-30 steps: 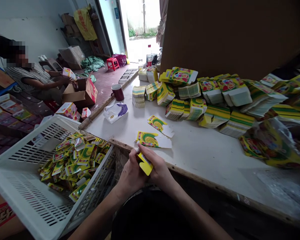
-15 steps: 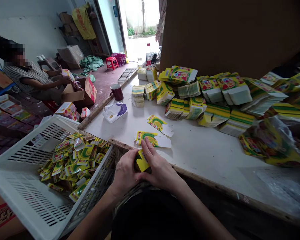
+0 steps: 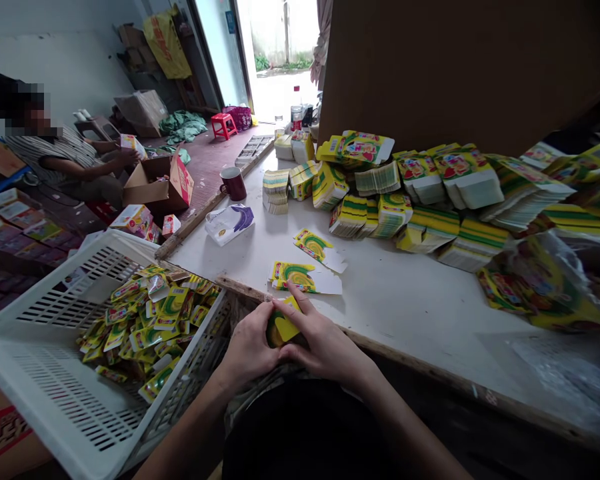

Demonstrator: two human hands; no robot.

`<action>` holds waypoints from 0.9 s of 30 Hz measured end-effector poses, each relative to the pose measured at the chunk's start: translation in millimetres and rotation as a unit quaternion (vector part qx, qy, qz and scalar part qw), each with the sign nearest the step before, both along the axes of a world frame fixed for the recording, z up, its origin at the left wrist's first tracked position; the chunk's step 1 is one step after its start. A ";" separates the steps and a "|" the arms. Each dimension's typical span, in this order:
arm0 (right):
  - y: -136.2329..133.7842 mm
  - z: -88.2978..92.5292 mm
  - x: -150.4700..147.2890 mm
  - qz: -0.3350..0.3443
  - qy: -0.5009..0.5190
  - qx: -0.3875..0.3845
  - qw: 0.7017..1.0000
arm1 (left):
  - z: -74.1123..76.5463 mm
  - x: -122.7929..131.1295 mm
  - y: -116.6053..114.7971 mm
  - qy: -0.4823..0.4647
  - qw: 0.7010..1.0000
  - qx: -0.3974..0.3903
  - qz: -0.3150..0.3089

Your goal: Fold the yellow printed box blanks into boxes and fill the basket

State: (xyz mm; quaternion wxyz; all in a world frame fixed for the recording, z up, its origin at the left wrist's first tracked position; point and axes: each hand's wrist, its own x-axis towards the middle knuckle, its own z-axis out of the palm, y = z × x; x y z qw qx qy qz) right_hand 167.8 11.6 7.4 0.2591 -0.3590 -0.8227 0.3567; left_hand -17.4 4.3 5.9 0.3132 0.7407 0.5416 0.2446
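Between both hands, just off the table's near edge, is a small yellow-and-green carton [image 3: 283,327] with a yellow flap showing. My left hand [image 3: 250,340] is closed around its left side. Across the right side and top lie the fingers of my right hand [image 3: 317,340], the thumb low on the carton. Much of the carton is hidden by the fingers. Just beyond the hands, a flat unfolded carton [image 3: 320,280] lies on the white table [image 3: 395,313], and a second flat carton [image 3: 315,247] lies behind it.
A white plastic crate [image 3: 55,373] with many small yellow cartons stands at the left. Stacks of flat cartons [image 3: 425,227] line the table's back. A mug [image 3: 233,183], a tissue pack [image 3: 230,223] and a plastic bag [image 3: 555,280] are also there. A person [image 3: 75,160] sits far left.
My right hand's fingers have drawn back slightly from over the flat carton, and more of the held carton's yellow flap shows. The other person's hand has moved a little near the box.
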 end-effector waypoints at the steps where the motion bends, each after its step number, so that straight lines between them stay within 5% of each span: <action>1: 0.3 1.0 1.0 0.003 0.010 -0.008 1.000 | -0.2 -0.7 0.2 -0.011 1.000 -0.005 -0.004; 15: 5.8 1.4 6.5 -0.004 0.070 -0.010 0.997 | 4.9 2.6 0.3 -0.014 0.998 -0.059 0.002; 27: -2.2 -4.6 0.7 -0.044 0.097 -0.027 0.994 | -1.6 1.9 -0.7 0.035 0.999 0.008 0.005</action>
